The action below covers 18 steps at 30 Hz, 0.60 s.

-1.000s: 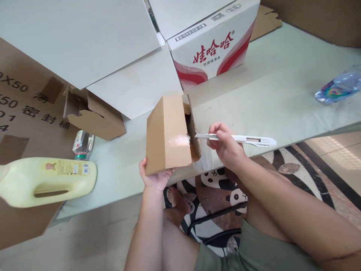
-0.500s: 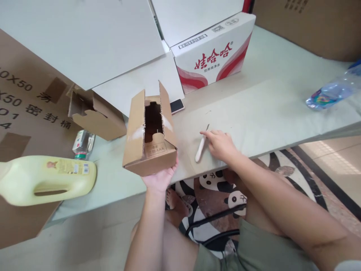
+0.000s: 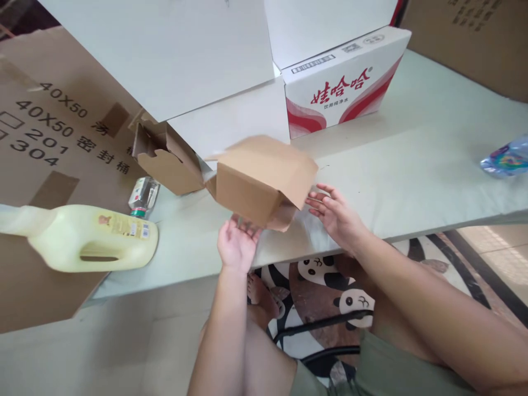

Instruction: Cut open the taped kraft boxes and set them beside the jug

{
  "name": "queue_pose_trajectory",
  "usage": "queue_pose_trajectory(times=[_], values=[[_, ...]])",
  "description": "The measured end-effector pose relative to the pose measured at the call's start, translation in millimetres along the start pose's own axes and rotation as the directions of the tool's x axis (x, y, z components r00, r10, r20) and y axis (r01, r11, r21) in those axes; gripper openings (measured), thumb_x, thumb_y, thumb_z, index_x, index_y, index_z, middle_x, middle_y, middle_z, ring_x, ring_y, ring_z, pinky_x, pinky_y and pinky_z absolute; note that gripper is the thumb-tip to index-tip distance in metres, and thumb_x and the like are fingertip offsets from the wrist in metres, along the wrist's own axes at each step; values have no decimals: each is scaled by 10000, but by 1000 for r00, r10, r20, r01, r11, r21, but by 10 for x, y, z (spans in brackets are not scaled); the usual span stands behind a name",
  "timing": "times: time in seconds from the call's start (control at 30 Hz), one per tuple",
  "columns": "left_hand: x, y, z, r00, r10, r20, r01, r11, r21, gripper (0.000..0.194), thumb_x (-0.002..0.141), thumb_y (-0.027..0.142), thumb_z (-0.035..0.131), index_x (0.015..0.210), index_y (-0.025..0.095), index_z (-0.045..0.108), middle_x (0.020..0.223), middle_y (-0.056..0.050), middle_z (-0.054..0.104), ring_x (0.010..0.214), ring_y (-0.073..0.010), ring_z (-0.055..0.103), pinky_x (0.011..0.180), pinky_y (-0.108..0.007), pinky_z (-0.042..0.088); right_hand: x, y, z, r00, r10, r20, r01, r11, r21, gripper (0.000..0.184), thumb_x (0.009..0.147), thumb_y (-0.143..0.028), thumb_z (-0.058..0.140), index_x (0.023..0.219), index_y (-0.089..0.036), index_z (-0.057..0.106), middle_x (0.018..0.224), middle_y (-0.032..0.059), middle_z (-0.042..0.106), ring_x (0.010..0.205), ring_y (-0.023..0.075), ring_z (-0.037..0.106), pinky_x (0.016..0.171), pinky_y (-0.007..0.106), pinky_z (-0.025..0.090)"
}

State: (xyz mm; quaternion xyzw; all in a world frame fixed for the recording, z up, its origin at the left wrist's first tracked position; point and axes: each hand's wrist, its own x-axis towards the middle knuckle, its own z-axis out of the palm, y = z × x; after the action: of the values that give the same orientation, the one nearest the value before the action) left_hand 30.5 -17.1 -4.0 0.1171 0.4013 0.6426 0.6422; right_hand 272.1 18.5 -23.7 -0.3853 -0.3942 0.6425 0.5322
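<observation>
A small brown cardboard box (image 3: 268, 179) lies turned over and tilted above the table's front, blurred by motion, with its flaps sticking out at both ends. Just below its lower edge is my left hand (image 3: 238, 242), palm up and fingers apart; whether the fingertips touch the cardboard I cannot tell. My right hand (image 3: 336, 212) is at the box's right end, its fingers spread and slightly bent, with nothing in them. The white-handled knife seen earlier is out of sight now.
A second opened brown box (image 3: 173, 159), a small clear bottle (image 3: 143, 195) and a large yellow jug (image 3: 111, 239) stand at the left. White cartons and a red-and-white carton (image 3: 346, 91) line the back. A plastic bottle (image 3: 509, 157) lies far right on the cloth-covered table (image 3: 396, 181).
The box has been turned over, so its open top no longer faces me. My right hand has left the knife and come to the box's right end. The view has shifted left.
</observation>
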Motion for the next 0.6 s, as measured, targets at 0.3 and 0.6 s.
queue_pose_trajectory(times=[0.3, 0.6], values=[[76, 249, -19, 895, 263, -361, -199, 958, 205, 238, 687, 333, 681, 887, 240, 590, 882, 6, 683, 722, -146, 650, 662, -275, 526, 4, -7, 103, 995, 94, -12, -95, 992, -77, 358, 788, -491, 658, 1054, -267, 576, 1258, 62, 675, 1209, 268, 638, 1021, 449, 446], [-97, 63, -32, 966, 237, -101, -100, 707, 700, 257, 610, 368, 724, 738, 151, 675, 518, 20, 579, 457, -90, 512, 480, -205, 383, -5, 52, 161, 998, -55, 6, 53, 924, -380, 480, 817, -482, 628, 1234, -263, 537, 1114, 79, 631, 1084, 251, 609, 1010, 484, 465]])
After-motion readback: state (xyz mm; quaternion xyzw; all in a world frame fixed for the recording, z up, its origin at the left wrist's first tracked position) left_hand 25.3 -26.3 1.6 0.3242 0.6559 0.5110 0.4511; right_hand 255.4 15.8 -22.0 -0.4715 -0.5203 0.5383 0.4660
